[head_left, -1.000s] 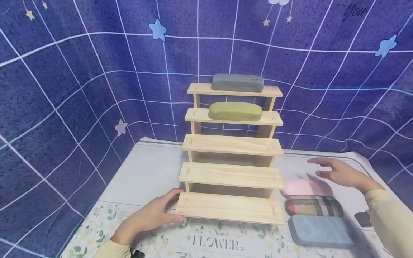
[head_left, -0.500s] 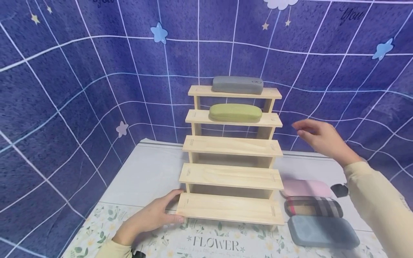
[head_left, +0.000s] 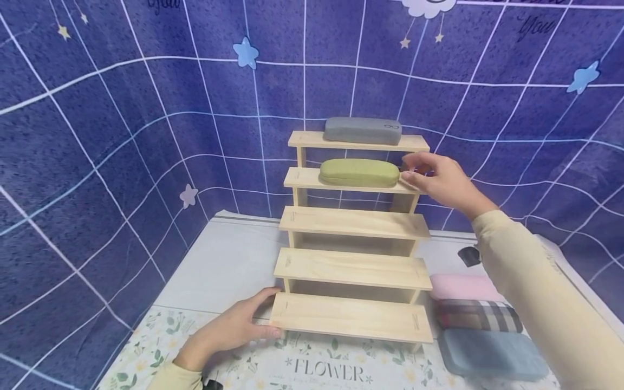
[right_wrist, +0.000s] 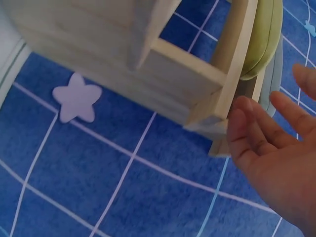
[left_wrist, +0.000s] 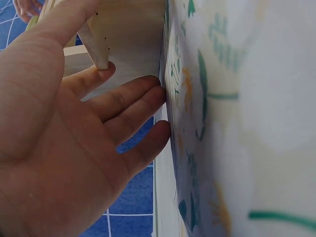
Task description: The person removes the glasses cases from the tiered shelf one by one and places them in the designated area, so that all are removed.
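A wooden stepped rack (head_left: 356,266) with several tiers stands on the table. My left hand (head_left: 231,327) holds the left end of its bottom tier, thumb at the front edge and index finger behind; in the left wrist view the other fingers are spread. On the second tier from the top lies a green glasses case (head_left: 359,173). My right hand (head_left: 446,181) is at that tier's right end, thumb and fingers apart beside the case; in the right wrist view a gap shows between the fingertips and the green case (right_wrist: 264,42). A grey glasses case (head_left: 363,131) lies on the top tier.
Right of the rack lie a pink case (head_left: 463,287), a plaid case (head_left: 480,315) and a blue-grey case (head_left: 492,355), partly below my right sleeve (head_left: 541,292). A flower-print cloth (head_left: 322,371) covers the table's front. A blue curtain (head_left: 122,135) hangs behind.
My right hand has risen from beside the pink case and moved left to the right end of the green case's tier. The left hand keeps its place; the view has shifted slightly.
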Demonstrator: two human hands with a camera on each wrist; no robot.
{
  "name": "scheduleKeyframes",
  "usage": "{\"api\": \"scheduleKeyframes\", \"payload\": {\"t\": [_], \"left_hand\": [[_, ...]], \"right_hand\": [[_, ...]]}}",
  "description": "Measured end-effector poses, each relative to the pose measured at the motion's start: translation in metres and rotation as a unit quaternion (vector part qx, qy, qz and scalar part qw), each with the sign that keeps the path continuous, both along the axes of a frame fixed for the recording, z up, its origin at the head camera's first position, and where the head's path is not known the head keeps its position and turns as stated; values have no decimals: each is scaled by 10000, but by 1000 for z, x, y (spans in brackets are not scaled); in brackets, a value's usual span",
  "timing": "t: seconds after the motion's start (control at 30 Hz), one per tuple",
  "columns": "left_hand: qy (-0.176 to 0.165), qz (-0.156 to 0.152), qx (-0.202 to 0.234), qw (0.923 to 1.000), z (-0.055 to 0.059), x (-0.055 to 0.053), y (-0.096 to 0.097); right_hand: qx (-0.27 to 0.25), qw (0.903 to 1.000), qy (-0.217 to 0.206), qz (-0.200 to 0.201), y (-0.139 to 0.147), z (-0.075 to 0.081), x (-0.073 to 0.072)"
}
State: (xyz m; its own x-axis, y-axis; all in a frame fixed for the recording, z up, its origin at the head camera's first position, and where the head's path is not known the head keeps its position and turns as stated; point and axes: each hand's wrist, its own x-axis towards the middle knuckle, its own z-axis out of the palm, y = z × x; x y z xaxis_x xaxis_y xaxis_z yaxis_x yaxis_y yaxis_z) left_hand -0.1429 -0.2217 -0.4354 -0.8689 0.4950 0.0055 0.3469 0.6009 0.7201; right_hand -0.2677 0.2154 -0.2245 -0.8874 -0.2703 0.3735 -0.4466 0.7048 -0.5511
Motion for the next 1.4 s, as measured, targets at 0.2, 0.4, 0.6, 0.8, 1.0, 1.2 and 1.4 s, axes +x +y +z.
{"api": "scheduleKeyframes", "payload": {"t": [0.2, 0.4, 0.6, 0.8, 1.0, 1.2, 1.4], "left_hand": [[8, 56, -30, 10000, 0, 1, 0], [29, -32, 74, 10000, 0, 1, 1], [96, -97, 119, 9998, -1, 1, 3], [101, -132, 68, 9998, -1, 1, 3], [66, -86, 76, 9999, 0, 0, 2], [40, -42, 61, 10000, -1, 0, 0], [58, 20, 11, 10000, 0, 1, -2]], "right_hand": [[263, 9973, -643, 235, -15, 8, -17], [600, 9953, -692, 306, -23, 12, -31], [803, 9944, -594, 356, -26, 10, -38], [747, 9957, -442, 327, -25, 5, -38], [803, 9956, -402, 279, -26, 1, -38], [792, 9945, -561, 385, -24, 0, -38], [567, 9967, -571, 140, -11, -1, -36]]}}
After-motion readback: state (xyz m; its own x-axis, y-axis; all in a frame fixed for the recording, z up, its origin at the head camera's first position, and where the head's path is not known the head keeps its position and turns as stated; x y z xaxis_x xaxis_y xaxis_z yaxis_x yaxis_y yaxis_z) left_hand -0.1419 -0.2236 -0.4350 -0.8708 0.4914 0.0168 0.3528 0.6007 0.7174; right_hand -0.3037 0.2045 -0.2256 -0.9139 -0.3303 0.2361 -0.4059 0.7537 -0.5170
